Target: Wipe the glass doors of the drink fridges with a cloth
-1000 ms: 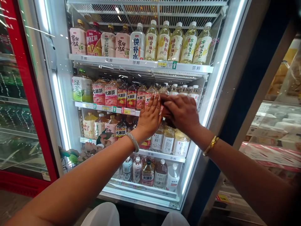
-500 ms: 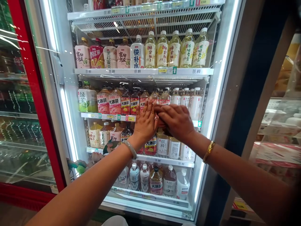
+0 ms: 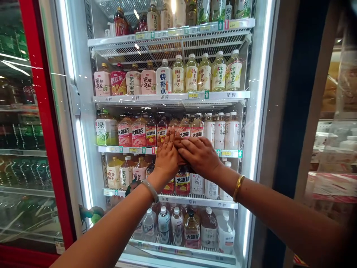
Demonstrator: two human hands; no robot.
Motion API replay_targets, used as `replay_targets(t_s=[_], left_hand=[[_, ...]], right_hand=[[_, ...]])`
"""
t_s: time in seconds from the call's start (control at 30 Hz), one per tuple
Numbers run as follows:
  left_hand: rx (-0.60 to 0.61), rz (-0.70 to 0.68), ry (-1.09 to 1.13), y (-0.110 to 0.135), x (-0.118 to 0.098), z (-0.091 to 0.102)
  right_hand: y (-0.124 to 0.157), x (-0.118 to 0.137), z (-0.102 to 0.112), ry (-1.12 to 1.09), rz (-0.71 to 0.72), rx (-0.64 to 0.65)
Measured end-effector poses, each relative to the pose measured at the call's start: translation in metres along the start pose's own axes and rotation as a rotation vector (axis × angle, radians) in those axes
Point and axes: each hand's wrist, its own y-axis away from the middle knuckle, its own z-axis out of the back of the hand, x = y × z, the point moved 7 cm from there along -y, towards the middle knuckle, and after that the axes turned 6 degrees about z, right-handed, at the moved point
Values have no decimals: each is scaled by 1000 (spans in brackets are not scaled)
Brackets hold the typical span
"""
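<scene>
My left hand (image 3: 166,155) is raised in front of a lit drinks cooler, fingers stretched upward and close together. My right hand (image 3: 199,154) meets it from the side, its fingers pointing left and lying near the left thumb. Neither hand shows a thing in it. What lies under the palms is hidden. A grey bangle (image 3: 150,190) circles the left wrist and a gold bracelet (image 3: 238,188) the right. Behind the hands are red-labelled tea bottles (image 3: 138,133) and white-labelled bottles (image 3: 220,130). Reflections show on the cooler's glass.
Pale yellow bottles (image 3: 205,74) stand on a white shelf (image 3: 173,97) above the hands. More bottles (image 3: 192,230) fill the bottom level. A red-framed cooler (image 3: 41,111) is on the left, a dark blue pillar (image 3: 301,100) on the right.
The view has tilted up, so the shelves sit lower in the picture and the top row shows more. Both hands stay together and appear slightly lower and further left.
</scene>
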Motion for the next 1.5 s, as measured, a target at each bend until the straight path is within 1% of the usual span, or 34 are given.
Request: replay_targets(t_s=[0.03, 0.1, 0.23, 0.27, 0.3, 0.33, 0.37, 0.47, 0.5, 0.53, 0.57, 0.63, 0.7, 0.73, 0.77, 0.8, 0.83, 0.87, 0.93, 0.97, 1.0, 1.03, 1.1, 1.17, 1.2, 1.23, 1.27, 1.3, 1.4, 1.43, 1.47, 1.5], left_hand=[[-5, -1, -6, 2, 3, 0], [-36, 1, -18, 4, 8, 2], [-109, -13, -39, 3, 13, 6], [-115, -13, -41, 3, 14, 7], [-114, -11, -41, 3, 16, 7], [-103, -9, -37, 3, 17, 7], [-86, -10, -31, 4, 18, 6], [-36, -23, -22, 8, 20, 4], [-30, -27, -24, 8, 21, 4], [-32, -27, -29, 6, 22, 5], [-44, -24, -35, 4, 23, 6], [-78, -19, -40, -6, 24, 10], [-116, -15, -37, -20, 25, 15], [-131, -10, -33, -27, 26, 17], [-143, -4, -30, -34, 26, 19], [-149, 0, -28, -40, 27, 21], [-148, 2, -29, -44, 27, 21], [-143, 0, -30, -47, 27, 22], [-133, -12, -34, -49, 27, 21], [-134, -17, -34, -50, 28, 21], [-140, -18, -33, -50, 28, 21], [-149, -17, -30, -50, 29, 21], [-163, -13, -24, -51, 29, 21], [-169, -1, -21, -53, 30, 22], [-169, 8, -19, -54, 30, 22], [-166, 16, -16, -55, 30, 22], [-160, 23, -12, -55, 30, 22], [-151, 24, -10, -54, 30, 22], [-124, 15, -18, -49, 31, 20], [-121, 11, -24, -48, 31, 20], [-120, 6, -27, -48, 32, 20], [-121, 2, -28, -49, 33, 20]], right_hand=[[-1, 3, -1, -7, 28, 2], [-6, -6, 0, 9, 13, -6], [-25, -45, 9, 27, -204, -60], [-28, -49, 9, 17, -245, -61], [-29, -47, 7, 9, -257, -56], [-29, -40, 4, 4, -234, -45], [-28, -30, 0, 1, -179, -29], [-22, 5, -9, -8, 67, -8], [-21, 10, -10, -8, 127, -8], [-22, 9, -10, -3, 157, -10], [-26, 2, -9, 9, 154, -16], [-38, -24, -6, 35, 56, -29], [-51, -52, -2, 45, -106, -49], [-55, -62, -1, 43, -177, -56], [-57, -67, 0, 40, -223, -56], [-58, -66, -1, 39, -231, -49], [-59, -59, -3, 40, -193, -38], [-58, -49, -5, 42, -124, -23], [-54, -29, -8, 42, 51, 6], [-52, -24, -9, 42, 119, 16], [-52, -24, -8, 47, 156, 20], [-53, -30, -7, 62, 157, 22], [-60, -53, -2, 109, 72, 4], [-65, -78, 4, 141, -81, -25], [-66, -85, 6, 141, -144, -35], [-65, -87, 6, 135, -179, -37], [-63, -82, 5, 124, -175, -31], [-60, -72, 3, 108, -126, -13], [-48, -31, -5, 61, 145, 28], [-45, -23, -5, 55, 216, 32], [-45, -22, -5, 58, 255, 30], [-47, -26, -4, 74, 259, 23]])
